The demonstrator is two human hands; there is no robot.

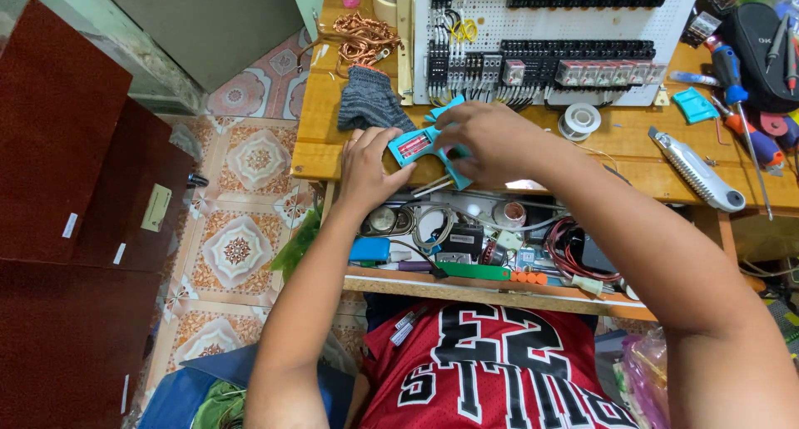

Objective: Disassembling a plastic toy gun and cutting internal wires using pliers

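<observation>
A turquoise hand tool [420,144] with a red panel and two metal prongs lies at the front edge of the wooden bench [632,164]. My right hand [487,138] covers its upper part and grips it. My left hand [366,164] rests at the bench edge and touches the tool's left end with the thumb. Right behind the hands stands a white perforated panel [541,25] carrying black terminal blocks, relays and wires.
A grey knit glove [368,100] and a copper wire coil [362,36] lie left of the panel. A solder spool [579,119], a utility knife [697,171], screwdrivers [736,84] and a turquoise part [693,104] sit to the right. An open drawer [483,238] under the bench holds parts and cables.
</observation>
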